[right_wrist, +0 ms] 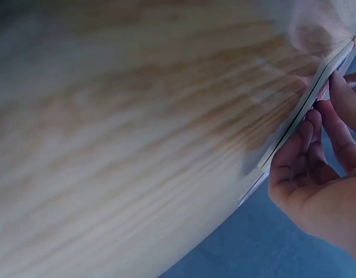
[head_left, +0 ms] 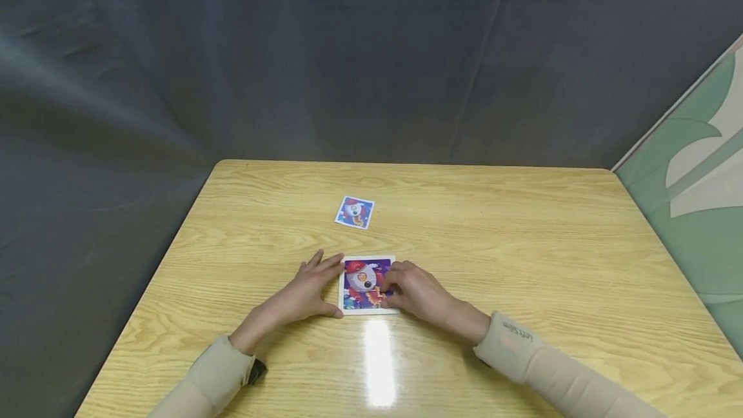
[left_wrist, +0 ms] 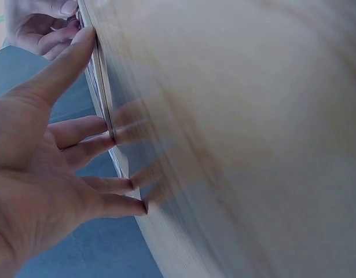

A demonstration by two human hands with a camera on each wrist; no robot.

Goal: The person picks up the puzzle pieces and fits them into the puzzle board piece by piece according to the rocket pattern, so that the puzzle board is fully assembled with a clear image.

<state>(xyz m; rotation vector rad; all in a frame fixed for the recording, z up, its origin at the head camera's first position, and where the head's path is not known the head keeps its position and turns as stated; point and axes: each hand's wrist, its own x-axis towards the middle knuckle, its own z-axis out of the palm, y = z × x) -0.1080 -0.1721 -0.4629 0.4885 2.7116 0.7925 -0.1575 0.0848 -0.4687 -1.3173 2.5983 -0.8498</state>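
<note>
A square picture puzzle [head_left: 362, 284] lies flat on the table, a cartoon rocket scene inside its white frame. My left hand [head_left: 310, 289] is at its left side, fingers spread and straight, with thumb and fingertips touching the frame's edge. In the left wrist view those fingertips [left_wrist: 131, 184] rest along the thin edge. My right hand [head_left: 415, 292] bends over the puzzle's right part, thumb and index fingertips on the picture. The right wrist view shows its other fingers [right_wrist: 305, 150] curled by the edge; whether the fingertips pinch a piece I cannot tell.
Behind the puzzle lies a small square card [head_left: 355, 212] with a similar rocket picture. The wooden table [head_left: 493, 231] ends at a dark curtain [head_left: 348, 57] at the back and left. A green and white patterned panel [head_left: 696, 166] stands along the right side.
</note>
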